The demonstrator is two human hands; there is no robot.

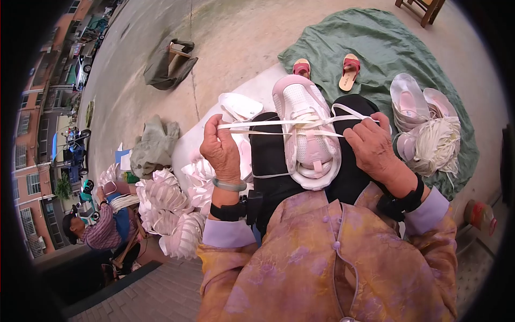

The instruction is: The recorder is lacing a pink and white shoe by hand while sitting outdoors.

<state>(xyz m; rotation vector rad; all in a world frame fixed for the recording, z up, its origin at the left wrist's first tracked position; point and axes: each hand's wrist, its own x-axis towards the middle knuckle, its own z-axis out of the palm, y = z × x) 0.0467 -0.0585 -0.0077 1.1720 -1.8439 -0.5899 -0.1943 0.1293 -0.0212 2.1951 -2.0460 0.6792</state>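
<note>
A pink and white sneaker [313, 152] rests across my lap, toe pointing away and heel toward me. White flat shoelaces [260, 124] run out from its tongue to both sides. My left hand [219, 150] pinches a lace end to the left of the shoe, with the thumb and fingers closed on it. On the right, my right hand [370, 140] has its fingers curled round the other lace, which makes a loop near the shoe. Both laces are stretched nearly straight between the hands. Dark trousers [270, 150] lie under the shoe.
Several pink and white shoe uppers [163, 196] are heaped at left. A bundle of white laces [437, 145] and more shoe parts [409, 102] lie on a green cloth [365, 40] at right, near red sandals [350, 72]. Another person [110, 225] sits at far left.
</note>
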